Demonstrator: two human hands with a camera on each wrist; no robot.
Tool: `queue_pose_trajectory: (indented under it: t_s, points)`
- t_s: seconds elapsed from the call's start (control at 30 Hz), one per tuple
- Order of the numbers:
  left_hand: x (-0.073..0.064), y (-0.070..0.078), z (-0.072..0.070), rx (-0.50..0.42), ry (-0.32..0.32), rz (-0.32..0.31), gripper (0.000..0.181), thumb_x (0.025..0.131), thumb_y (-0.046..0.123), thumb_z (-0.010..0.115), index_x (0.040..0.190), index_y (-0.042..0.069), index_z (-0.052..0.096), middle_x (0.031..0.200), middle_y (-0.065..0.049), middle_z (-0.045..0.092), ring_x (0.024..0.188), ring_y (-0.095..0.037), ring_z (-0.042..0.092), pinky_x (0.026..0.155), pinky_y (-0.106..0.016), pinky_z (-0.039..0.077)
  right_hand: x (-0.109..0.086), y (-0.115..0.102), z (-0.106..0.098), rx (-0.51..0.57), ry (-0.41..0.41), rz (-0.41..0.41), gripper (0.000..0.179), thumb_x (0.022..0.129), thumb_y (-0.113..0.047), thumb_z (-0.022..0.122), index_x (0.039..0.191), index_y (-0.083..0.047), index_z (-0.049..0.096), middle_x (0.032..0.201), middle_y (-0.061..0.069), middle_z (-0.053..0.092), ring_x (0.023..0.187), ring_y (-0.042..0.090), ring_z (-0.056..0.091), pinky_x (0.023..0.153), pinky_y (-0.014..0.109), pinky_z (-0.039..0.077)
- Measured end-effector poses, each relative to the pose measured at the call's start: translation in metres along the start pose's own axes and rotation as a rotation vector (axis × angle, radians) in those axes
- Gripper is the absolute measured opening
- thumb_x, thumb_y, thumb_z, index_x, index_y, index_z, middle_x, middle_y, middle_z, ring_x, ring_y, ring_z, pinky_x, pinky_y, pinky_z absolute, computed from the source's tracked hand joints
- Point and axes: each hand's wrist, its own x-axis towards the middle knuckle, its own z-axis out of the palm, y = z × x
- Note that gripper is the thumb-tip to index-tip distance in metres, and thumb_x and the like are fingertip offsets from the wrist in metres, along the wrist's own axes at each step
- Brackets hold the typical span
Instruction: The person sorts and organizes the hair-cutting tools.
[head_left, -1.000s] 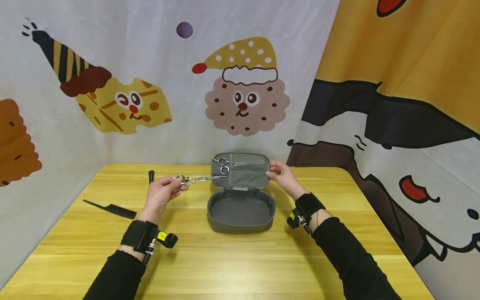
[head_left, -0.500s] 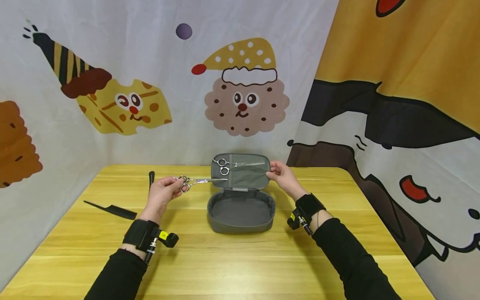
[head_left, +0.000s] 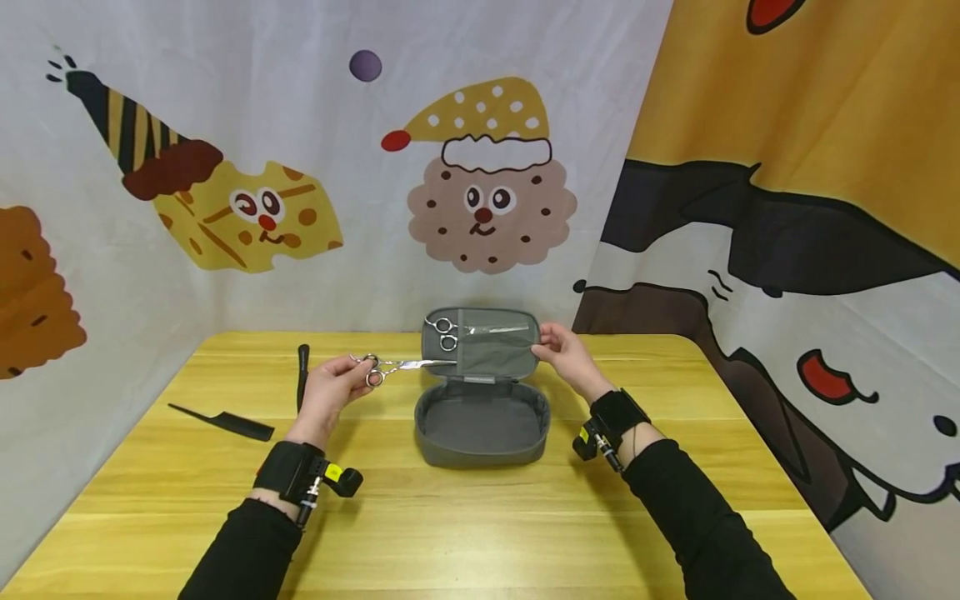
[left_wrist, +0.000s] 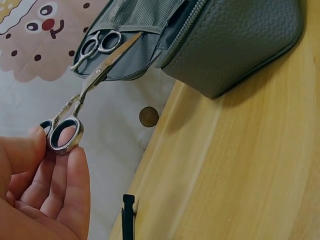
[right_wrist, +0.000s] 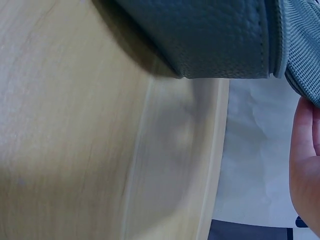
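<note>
My left hand (head_left: pixel 328 392) pinches a pair of silver scissors (head_left: pixel 411 364) by the finger rings. Their blades point right, with the tips right at the edge of the mesh pocket (head_left: pixel 495 357) inside the raised lid of a grey zip case (head_left: pixel 483 452). Up close in the left wrist view, the scissors (left_wrist: pixel 97 75) overlap the pocket's opening. A second pair of scissors (head_left: pixel 447 342) sits in that pocket, rings sticking out to the left. At the lid's right edge, my right hand (head_left: pixel 566 357) grips the rim between thumb and fingers. The case's lower half stands upright with its inside showing.
On the wooden table (head_left: pixel 450 533), a black tail comb (head_left: pixel 240 425) lies at the left. A slim black clip (head_left: pixel 302 375) lies just behind my left hand. A curtain with cartoon prints (head_left: pixel 300 300) hangs right behind the table's back edge.
My left hand has shifted slightly right and down, bringing the scissors' tips to the pocket's edge. My right hand has stayed on the lid.
</note>
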Motion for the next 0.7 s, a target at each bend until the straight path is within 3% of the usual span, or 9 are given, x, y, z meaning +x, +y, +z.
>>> queue_pose_trajectory:
  t_s: [0.2,0.5,0.7]
  points:
    - [0.0022,-0.0017,-0.0007,-0.016,-0.009,0.004,0.015,0.096,0.011,0.067,0.097,-0.004,0.068,0.099,-0.005,0.07,0.083,-0.012,0.071,0.079,-0.026,0.058,-0.0027,-0.0032,-0.0013,-0.017,-0.011,-0.01,0.022,0.098,0.0,0.059,0.119,0.003,0.053,0.107,0.014,0.061,0.099,0.024,0.057,0.087,0.035,0.049]
    - [0.0071,-0.0036,-0.0001,-0.024,-0.02,0.03,0.013,0.096,0.008,0.065,0.095,-0.004,0.068,0.102,-0.006,0.068,0.085,-0.013,0.071,0.08,-0.027,0.058,-0.0003,0.0011,-0.0005,-0.012,0.008,-0.022,0.022,0.098,0.0,0.06,0.119,0.003,0.054,0.108,0.014,0.062,0.098,0.024,0.058,0.087,0.033,0.05]
    - [0.0096,-0.0052,-0.0019,-0.014,-0.013,0.003,0.02,0.097,0.01,0.065,0.106,-0.008,0.066,0.106,-0.011,0.068,0.085,-0.012,0.07,0.079,-0.027,0.058,-0.0007,0.0014,0.0,-0.008,0.002,-0.035,0.023,0.098,-0.001,0.06,0.12,0.004,0.054,0.107,0.013,0.062,0.098,0.022,0.058,0.086,0.031,0.05]
